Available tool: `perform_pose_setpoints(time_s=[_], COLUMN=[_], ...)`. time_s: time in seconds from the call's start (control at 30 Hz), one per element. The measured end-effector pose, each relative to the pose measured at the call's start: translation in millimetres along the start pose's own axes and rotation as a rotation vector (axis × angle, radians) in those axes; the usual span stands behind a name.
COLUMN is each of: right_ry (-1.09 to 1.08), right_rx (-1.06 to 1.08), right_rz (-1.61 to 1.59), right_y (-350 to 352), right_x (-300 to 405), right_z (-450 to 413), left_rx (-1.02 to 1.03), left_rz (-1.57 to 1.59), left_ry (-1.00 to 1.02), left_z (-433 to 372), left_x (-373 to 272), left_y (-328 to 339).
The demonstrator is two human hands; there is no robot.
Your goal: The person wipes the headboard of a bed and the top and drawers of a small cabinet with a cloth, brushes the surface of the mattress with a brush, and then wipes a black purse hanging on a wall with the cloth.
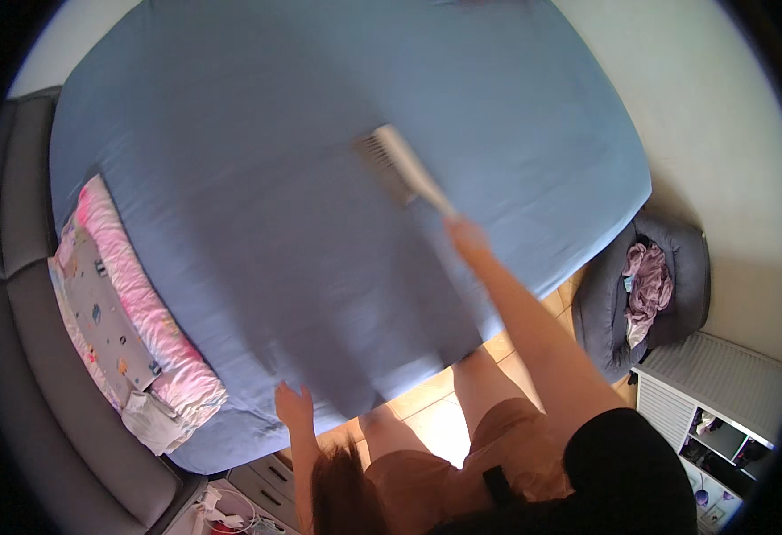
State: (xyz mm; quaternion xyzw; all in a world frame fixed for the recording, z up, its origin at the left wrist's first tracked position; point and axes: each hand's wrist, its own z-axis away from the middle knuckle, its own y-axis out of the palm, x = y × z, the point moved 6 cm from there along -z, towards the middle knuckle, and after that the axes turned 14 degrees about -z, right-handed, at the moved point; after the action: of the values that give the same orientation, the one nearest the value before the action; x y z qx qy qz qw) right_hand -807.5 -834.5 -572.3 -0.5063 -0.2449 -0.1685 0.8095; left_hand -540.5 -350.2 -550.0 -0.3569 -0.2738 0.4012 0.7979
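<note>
A bed brush with a pale handle and dark bristles [405, 160] is over the middle of the bed. My right hand [468, 239] grips the end of its handle, blurred by motion. The bristles point to the left and sit close to the blue fitted sheet [284, 200]; I cannot tell whether they touch it. Near the bed's front edge, my left hand [294, 405] holds nothing, its fingers apart above or on the sheet. Shadows of my arms and body fall across the sheet.
Pink patterned bedding [143, 281] lies folded at left against a grey padded headboard [29, 281]. A nightstand [267, 485] with cables stands at lower left. To the right are a dark grey soft chair [682, 287] holding crumpled mauve cloth [648, 287] and a white slatted cabinet [665, 404].
</note>
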Motion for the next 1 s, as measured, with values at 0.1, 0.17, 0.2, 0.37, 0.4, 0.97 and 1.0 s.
perform_pose_setpoints(time_s=[0.1,0.17,0.2,0.37,0.4,0.97,1.0], right_ry=[0.068,0.207,0.285,0.113,-0.153,0.079,0.211], right_rx=[-0.284,-0.334,-0.373,-0.33,-0.15,-0.112,-0.241], right_rz=[0.221,0.262,0.252,0.091,0.278,0.415,0.329], right_y=[-152,-238,-269,-223,-187,-236,-267], right_x=[-139,-202,-222,-149,-148,-337,-351], right_z=[-66,-90,-95,-62,-49,52,56], left_rx=[-0.368,-0.324,-0.315,-0.173,-0.174,-0.048,-0.07], left_rz=[0.157,0.104,0.102,-0.108,-0.106,-0.092,-0.034], left_ry=[0.278,0.405,0.408,0.319,0.356,0.817,0.789], left_z=[-16,-19,-16,30,45,110,108], left_x=[-124,-205,-239,-326,-346,-352,-351], left_y=[-52,-62,-64,-15,-5,41,33])
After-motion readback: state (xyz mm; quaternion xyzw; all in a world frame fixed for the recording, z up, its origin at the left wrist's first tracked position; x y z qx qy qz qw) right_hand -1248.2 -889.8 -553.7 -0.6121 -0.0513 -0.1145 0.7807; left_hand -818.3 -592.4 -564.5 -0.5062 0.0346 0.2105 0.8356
